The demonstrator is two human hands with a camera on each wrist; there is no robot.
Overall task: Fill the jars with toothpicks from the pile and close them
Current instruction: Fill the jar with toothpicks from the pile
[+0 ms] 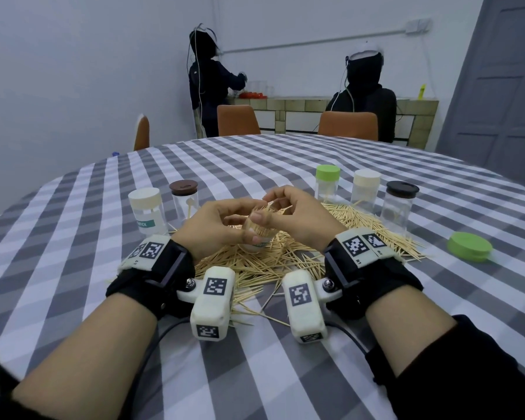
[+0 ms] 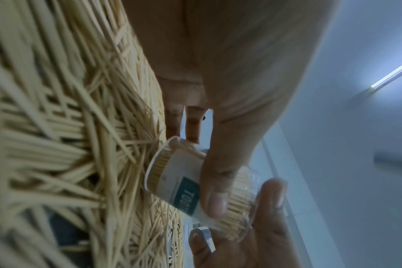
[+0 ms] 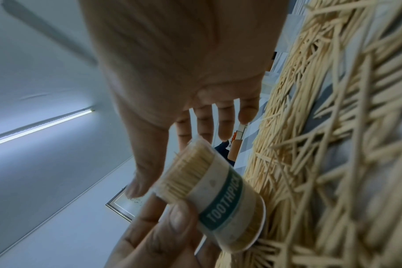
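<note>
A clear jar (image 1: 265, 230) with a green "TOOTHPICK" label, packed with toothpicks and without a lid, is tilted above the toothpick pile (image 1: 270, 262). My left hand (image 1: 225, 222) grips it, thumb across the label (image 2: 215, 192). In the right wrist view the jar (image 3: 218, 195) shows its mouth full of tips. My right hand (image 1: 288, 204) hovers at that mouth with its fingers (image 3: 204, 125) fairly straight, and its thumb (image 3: 138, 179) is beside the tips. I see nothing held in it. A loose green lid (image 1: 469, 247) lies to the right.
Two lidded jars stand at the left, cream (image 1: 144, 207) and brown (image 1: 184, 201). Three more stand behind the pile at the right: green (image 1: 327, 183), cream (image 1: 365, 189) and dark brown (image 1: 400, 204). The checked tablecloth (image 1: 285, 165) covers a round table. Orange chairs and two people are beyond.
</note>
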